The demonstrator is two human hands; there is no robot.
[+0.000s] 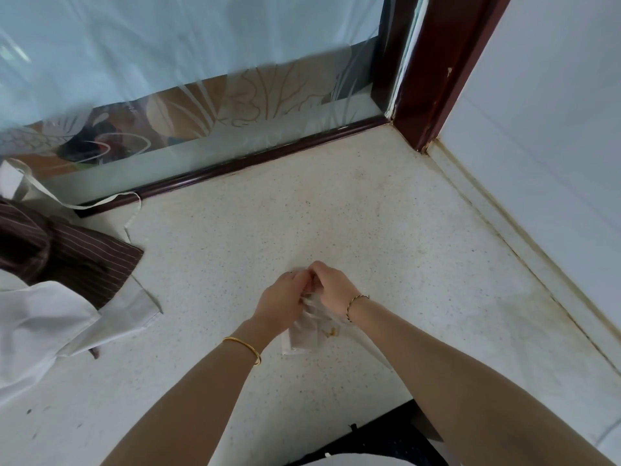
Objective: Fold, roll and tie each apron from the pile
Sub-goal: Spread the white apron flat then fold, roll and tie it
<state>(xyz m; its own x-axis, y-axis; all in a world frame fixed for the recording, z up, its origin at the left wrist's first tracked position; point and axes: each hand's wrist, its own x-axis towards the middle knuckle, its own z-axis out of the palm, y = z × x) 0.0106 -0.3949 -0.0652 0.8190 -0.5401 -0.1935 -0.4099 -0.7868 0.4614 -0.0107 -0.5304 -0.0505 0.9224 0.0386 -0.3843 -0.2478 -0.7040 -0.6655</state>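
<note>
A small rolled white apron (304,338) lies on the speckled counter (336,213), mostly hidden under my wrists. My left hand (280,302) and my right hand (331,285) meet just above the roll, fingers curled, pinching its thin white strap between them. A strip of the strap trails from the roll toward the lower right under my right forearm. The pile of aprons (47,317) lies at the left edge: white cloth in front, a brown pinstriped apron (67,257) behind it.
A glass partition with a dark red frame (235,163) runs along the counter's far side. A dark red post (437,79) and a white wall (554,129) close the right side. A loose white strap (111,198) lies near the frame. The counter's front edge is near my body.
</note>
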